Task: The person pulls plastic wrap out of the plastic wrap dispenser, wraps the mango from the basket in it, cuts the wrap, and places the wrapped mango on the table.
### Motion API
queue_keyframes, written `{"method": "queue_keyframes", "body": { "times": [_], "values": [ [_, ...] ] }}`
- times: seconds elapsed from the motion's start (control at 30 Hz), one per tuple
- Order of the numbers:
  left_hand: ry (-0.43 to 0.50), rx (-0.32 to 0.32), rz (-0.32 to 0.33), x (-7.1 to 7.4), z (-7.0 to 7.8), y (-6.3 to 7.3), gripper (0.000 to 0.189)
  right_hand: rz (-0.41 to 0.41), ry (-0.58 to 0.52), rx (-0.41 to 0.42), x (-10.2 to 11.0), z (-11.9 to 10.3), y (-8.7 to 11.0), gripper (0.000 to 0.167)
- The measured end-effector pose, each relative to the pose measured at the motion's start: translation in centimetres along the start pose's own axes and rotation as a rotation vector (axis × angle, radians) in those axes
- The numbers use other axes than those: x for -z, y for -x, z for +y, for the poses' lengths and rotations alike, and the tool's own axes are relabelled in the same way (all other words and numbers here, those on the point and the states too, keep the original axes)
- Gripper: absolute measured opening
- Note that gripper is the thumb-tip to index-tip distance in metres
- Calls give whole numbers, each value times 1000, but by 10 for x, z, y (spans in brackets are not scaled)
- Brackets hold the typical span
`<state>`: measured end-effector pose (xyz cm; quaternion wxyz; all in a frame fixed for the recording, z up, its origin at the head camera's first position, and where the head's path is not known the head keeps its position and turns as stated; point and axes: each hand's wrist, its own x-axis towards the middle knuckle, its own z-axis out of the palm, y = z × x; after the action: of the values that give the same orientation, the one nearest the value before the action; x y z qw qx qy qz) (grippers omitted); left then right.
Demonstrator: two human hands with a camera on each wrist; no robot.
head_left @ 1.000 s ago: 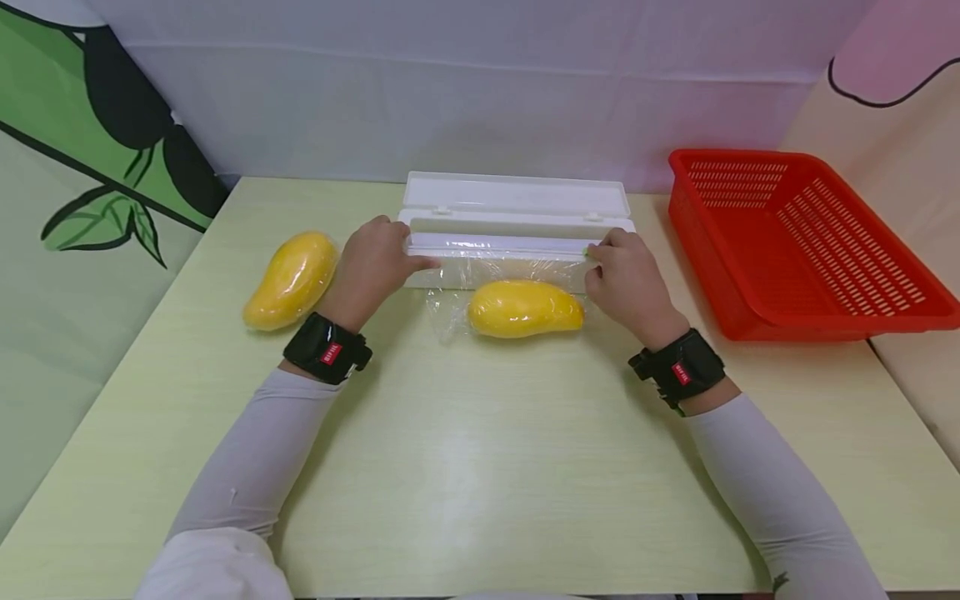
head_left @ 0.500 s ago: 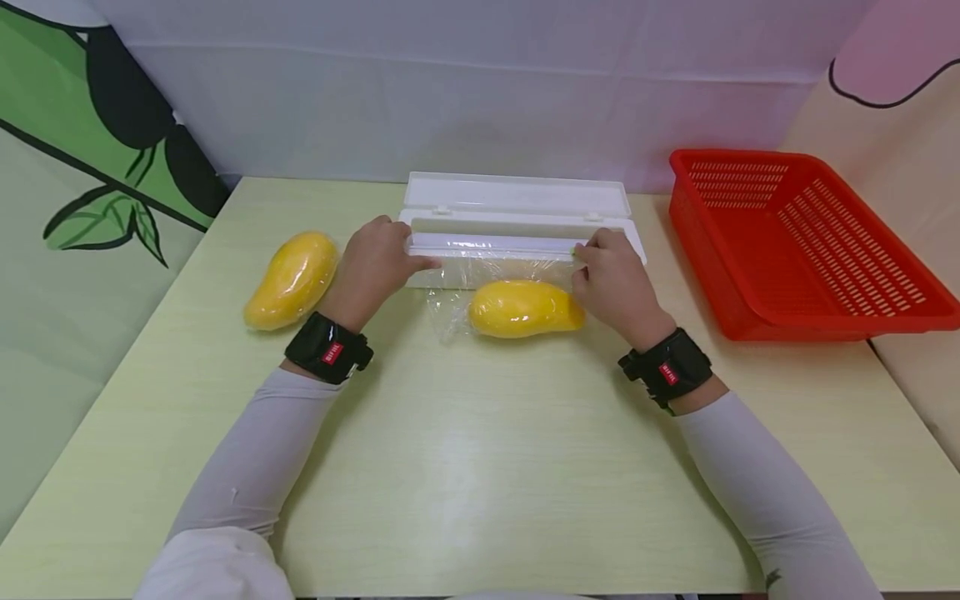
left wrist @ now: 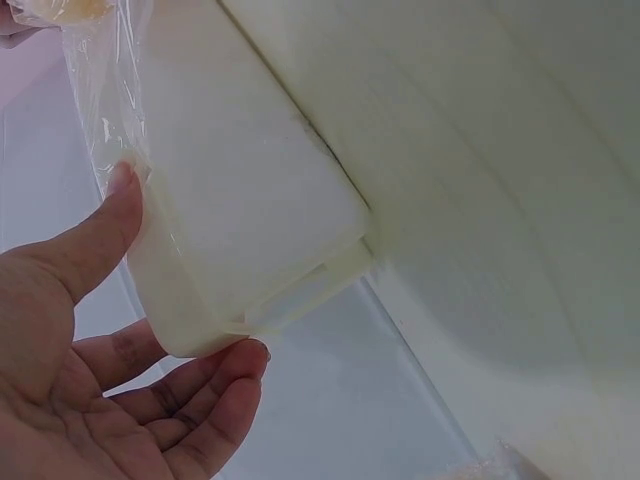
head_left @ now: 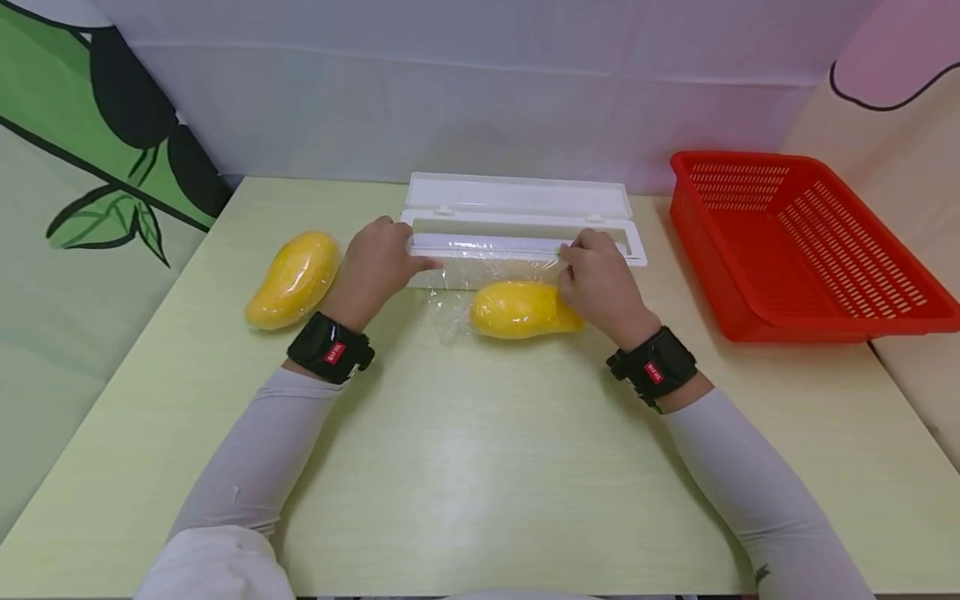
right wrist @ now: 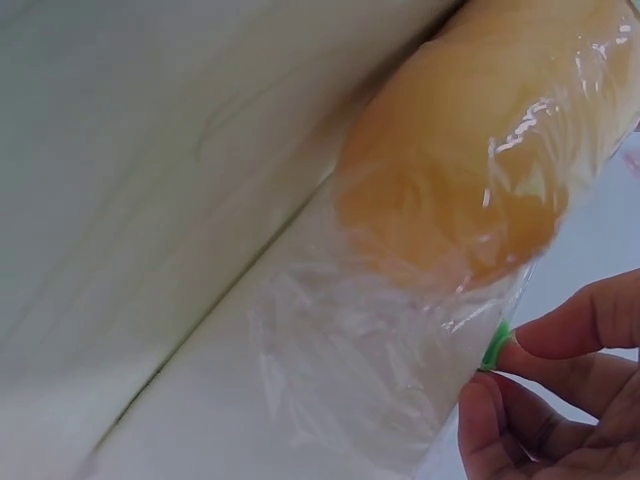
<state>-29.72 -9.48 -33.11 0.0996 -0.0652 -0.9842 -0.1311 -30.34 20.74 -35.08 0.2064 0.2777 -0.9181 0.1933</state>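
A white cling film dispenser (head_left: pixel 517 192) lies across the back of the table with its lid raised. My left hand (head_left: pixel 375 267) grips its left end; the left wrist view shows the thumb on the front edge and fingers around the end (left wrist: pixel 240 170). A sheet of cling film (head_left: pixel 448 310) runs from the dispenser over a yellow mango (head_left: pixel 513 310) lying in front of it. With thumb and finger, my right hand (head_left: pixel 603 287) pinches a small green slider (right wrist: pixel 495 346) on the dispenser's edge, right of middle. That hand partly covers the mango's right end in the head view.
Left of my left hand, a second, shiny film-wrapped mango (head_left: pixel 294 279) rests on the table (head_left: pixel 465 467). A red plastic basket (head_left: pixel 810 329) stands at the right. Behind the dispenser rises a pale cloth backdrop (head_left: pixel 465 108).
My right hand has slid leftward along the dispenser's edge with the slider, from near its right end toward the middle. The left hand and both mangoes have stayed in place.
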Motion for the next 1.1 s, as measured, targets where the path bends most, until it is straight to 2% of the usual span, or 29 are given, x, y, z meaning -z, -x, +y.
{"method": "queue_keyframes", "body": {
  "times": [0.23, 0.5, 0.67, 1.1],
  "values": [
    [-11, 5, -1, -1, 0, -1, 54, 0, 2, -1, -1, -6, -2, 27],
    [-26, 6, -1, -2, 0, -1, 54, 32, 17, 49, -9, -11, -8, 24],
    [-12, 13, -11, -3, 0, -1, 54, 18, 46, 77, -14, -19, -12, 24],
    [-28, 2, 6, -5, -1, -3, 54, -1, 88, 80, -18, -31, -18, 22]
  ]
}}
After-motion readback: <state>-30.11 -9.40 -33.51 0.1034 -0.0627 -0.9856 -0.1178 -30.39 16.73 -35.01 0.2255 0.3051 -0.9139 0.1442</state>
